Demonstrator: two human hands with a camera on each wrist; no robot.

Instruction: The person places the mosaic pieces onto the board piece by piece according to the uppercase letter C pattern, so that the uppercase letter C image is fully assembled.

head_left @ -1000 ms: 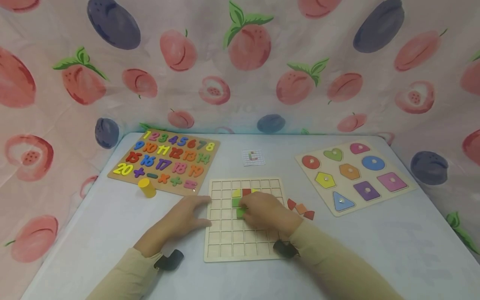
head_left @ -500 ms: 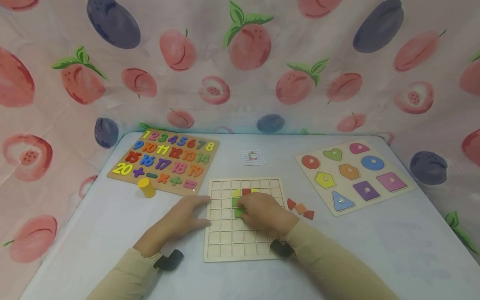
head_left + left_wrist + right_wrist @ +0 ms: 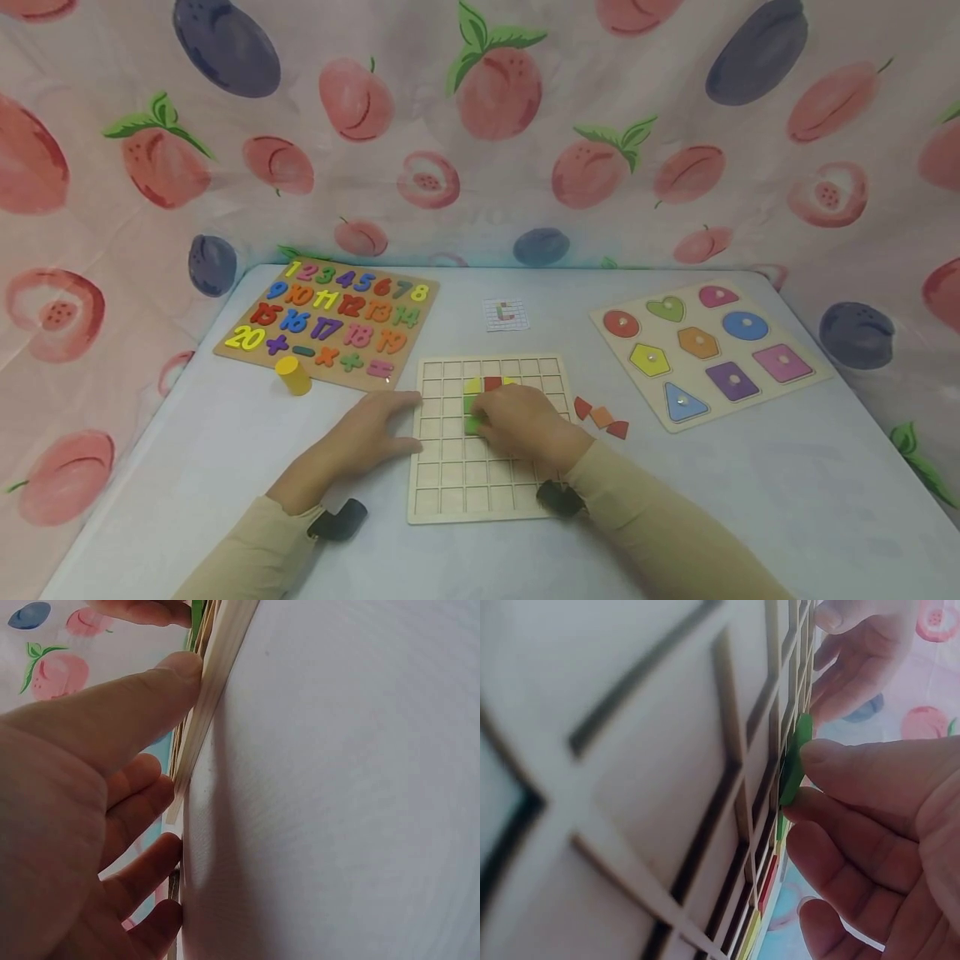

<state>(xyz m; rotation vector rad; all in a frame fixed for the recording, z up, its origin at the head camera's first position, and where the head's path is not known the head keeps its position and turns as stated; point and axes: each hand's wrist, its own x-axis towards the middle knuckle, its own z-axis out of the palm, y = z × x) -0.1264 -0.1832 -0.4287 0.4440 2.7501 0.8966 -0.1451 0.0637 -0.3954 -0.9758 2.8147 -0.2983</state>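
Note:
A wooden grid board lies at the middle of the table. My right hand is over it, pinching a green square tile between thumb and fingertips. In the right wrist view this tile sits slightly tilted at the grid's ridges; whether it is fully seated I cannot tell. Just above it on the board is another green tile, then a yellow tile and a red tile. More yellow shows beside my right knuckles, mostly hidden. My left hand touches the board's left edge with thumb and fingers extended.
Loose red and orange tiles lie right of the board. Behind it is a small pattern card. A number puzzle and a yellow cylinder stand left; a knobbed shape puzzle lies right. Patterned cloth surrounds the table.
My right hand has shifted slightly left with the green tile, which now lines up below the other green one. The left hand stays at the board's edge.

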